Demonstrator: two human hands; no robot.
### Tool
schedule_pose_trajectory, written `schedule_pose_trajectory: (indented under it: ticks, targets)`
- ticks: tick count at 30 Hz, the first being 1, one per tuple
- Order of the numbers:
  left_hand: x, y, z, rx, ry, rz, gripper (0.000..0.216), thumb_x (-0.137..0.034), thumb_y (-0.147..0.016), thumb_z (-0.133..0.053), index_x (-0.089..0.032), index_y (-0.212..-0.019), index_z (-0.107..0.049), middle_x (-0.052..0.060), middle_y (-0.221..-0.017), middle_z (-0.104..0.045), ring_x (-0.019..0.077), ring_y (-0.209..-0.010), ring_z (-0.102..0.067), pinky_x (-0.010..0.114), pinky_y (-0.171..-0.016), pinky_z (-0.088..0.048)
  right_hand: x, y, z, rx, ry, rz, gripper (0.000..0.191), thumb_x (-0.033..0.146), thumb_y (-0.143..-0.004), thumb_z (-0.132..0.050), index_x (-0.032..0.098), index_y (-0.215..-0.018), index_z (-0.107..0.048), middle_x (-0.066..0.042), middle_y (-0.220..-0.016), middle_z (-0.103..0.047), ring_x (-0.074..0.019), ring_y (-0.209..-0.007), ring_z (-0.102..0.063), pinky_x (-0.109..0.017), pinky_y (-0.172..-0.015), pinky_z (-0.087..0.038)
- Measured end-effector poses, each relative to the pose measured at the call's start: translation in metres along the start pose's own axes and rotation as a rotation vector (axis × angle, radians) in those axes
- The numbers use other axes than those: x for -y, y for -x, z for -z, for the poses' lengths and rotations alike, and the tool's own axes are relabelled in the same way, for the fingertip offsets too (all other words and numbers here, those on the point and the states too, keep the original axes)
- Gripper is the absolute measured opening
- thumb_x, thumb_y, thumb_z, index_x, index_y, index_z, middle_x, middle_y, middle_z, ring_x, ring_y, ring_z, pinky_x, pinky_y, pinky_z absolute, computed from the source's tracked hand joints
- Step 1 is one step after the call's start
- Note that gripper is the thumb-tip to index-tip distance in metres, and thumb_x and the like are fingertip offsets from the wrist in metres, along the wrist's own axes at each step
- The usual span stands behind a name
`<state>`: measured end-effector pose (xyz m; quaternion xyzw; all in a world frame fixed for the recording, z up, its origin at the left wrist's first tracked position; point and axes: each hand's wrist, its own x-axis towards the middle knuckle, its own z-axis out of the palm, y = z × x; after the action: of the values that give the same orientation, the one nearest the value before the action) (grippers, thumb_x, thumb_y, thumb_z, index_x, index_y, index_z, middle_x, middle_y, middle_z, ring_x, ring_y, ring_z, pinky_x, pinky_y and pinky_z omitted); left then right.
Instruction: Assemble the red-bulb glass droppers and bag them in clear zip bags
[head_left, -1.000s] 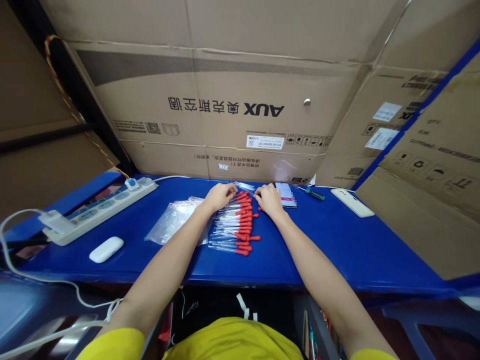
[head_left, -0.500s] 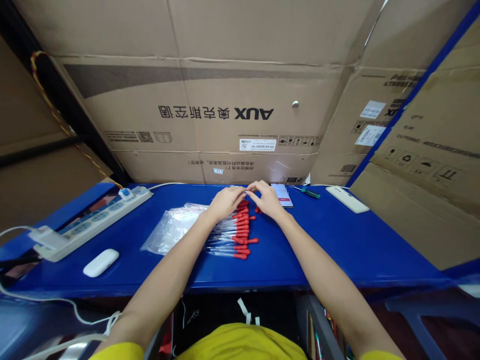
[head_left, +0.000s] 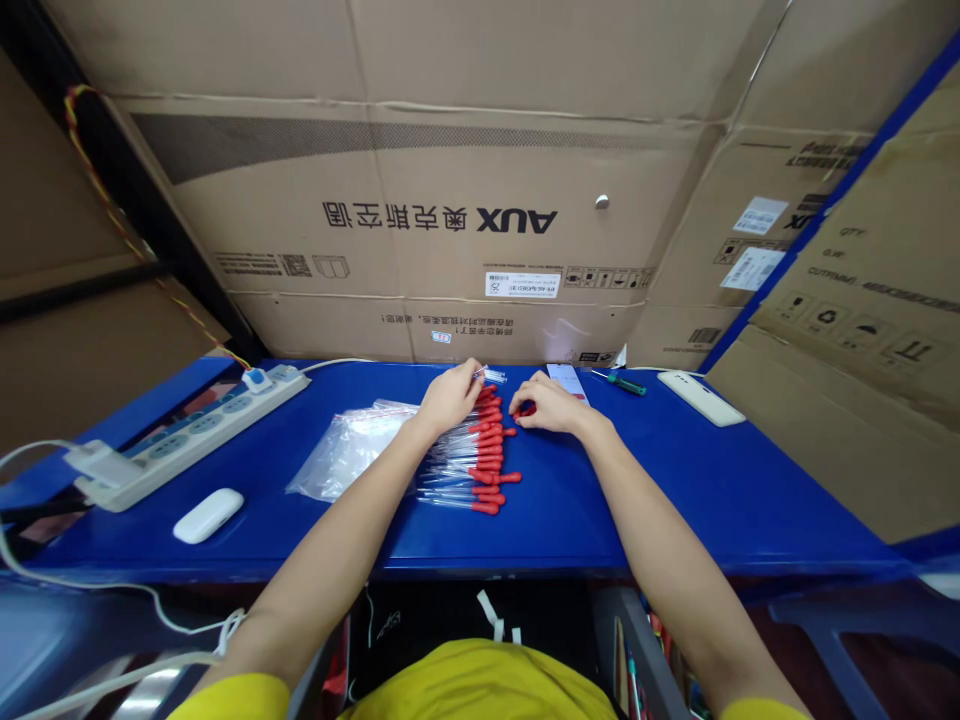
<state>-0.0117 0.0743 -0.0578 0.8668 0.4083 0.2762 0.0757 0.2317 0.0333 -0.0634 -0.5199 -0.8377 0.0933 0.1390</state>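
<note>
The left hand (head_left: 451,396) pinches a slender clear tube (head_left: 480,371) beside clear, red-bulbed droppers (head_left: 490,450), while the right hand (head_left: 553,405) partly covers small red bulbs (head_left: 526,410), its grip unclear.

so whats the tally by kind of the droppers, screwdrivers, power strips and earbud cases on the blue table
Red-bulbed droppers: at least 10, too overlapped for an exact count
Green-handled screwdriver: 1
White power strip: 1
White earbud case: 1
Total: at least 13
</note>
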Motion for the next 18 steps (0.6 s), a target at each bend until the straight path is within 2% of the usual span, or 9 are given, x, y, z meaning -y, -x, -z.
schedule_pose_trajectory:
  ticks: [4, 7, 10, 14, 18]
  targets:
    - [-0.004, 0.000, 0.001, -0.010, -0.029, 0.018, 0.013, -0.031, -0.102, -0.054, -0.023, -0.092, -0.056, 0.008, -0.095, -0.074, 0.0250, -0.091, -0.070, 0.033, -0.078, -0.045, 0.002, 0.000, 0.002, -0.069, -0.035, 0.021, 0.010, 0.023, -0.089, -0.077, 0.027, -0.096, -0.082, -0.004, -0.095, -0.079, -0.0280, -0.105, -0.061, -0.039, -0.090, -0.045]
    - [-0.006, -0.001, 0.002, -0.015, -0.062, 0.047, 0.020, -0.026, -0.096, -0.056, -0.023, -0.077, -0.050, 0.006, -0.085, -0.072, 0.0227, -0.083, -0.067, 0.032, -0.072, -0.038, 0.004, -0.002, 0.003, -0.228, -0.129, 0.025, 0.012, 0.019, -0.091, -0.070, 0.022, -0.098, -0.080, -0.006, -0.091, -0.077, -0.0246, -0.096, -0.066, -0.036, -0.088, -0.048]
    - [-0.010, -0.001, 0.001, -0.016, -0.077, 0.105, 0.027, -0.024, -0.092, -0.057, -0.023, -0.067, -0.046, 0.004, -0.073, -0.069, 0.0219, -0.075, -0.065, 0.033, -0.065, -0.030, 0.011, -0.005, 0.002, -0.391, -0.360, 0.060, 0.012, 0.022, -0.093, -0.067, 0.022, -0.100, -0.078, -0.005, -0.095, -0.078, -0.0221, -0.090, -0.071, -0.035, -0.087, -0.053]
    - [-0.017, 0.000, -0.002, -0.022, -0.088, 0.185, 0.032, -0.031, -0.094, -0.058, -0.023, -0.064, -0.048, 0.004, -0.067, -0.068, 0.0227, -0.072, -0.066, 0.033, -0.062, -0.026, 0.032, -0.011, -0.004, -0.535, -0.612, 0.133, 0.016, 0.037, -0.095, -0.070, 0.024, -0.101, -0.077, -0.005, -0.104, -0.079, -0.0215, -0.090, -0.072, -0.035, -0.084, -0.056]
    - [-0.021, 0.001, -0.003, -0.024, -0.089, 0.211, 0.030, -0.038, -0.098, -0.056, -0.024, -0.072, -0.060, 0.005, -0.078, -0.075, 0.0243, -0.079, -0.069, 0.033, -0.064, -0.028, 0.048, -0.014, -0.011, -0.537, -0.761, 0.149, 0.020, 0.039, -0.094, -0.071, 0.024, -0.106, -0.076, -0.004, -0.098, -0.078, -0.0208, -0.087, -0.072, -0.035, -0.081, -0.056]
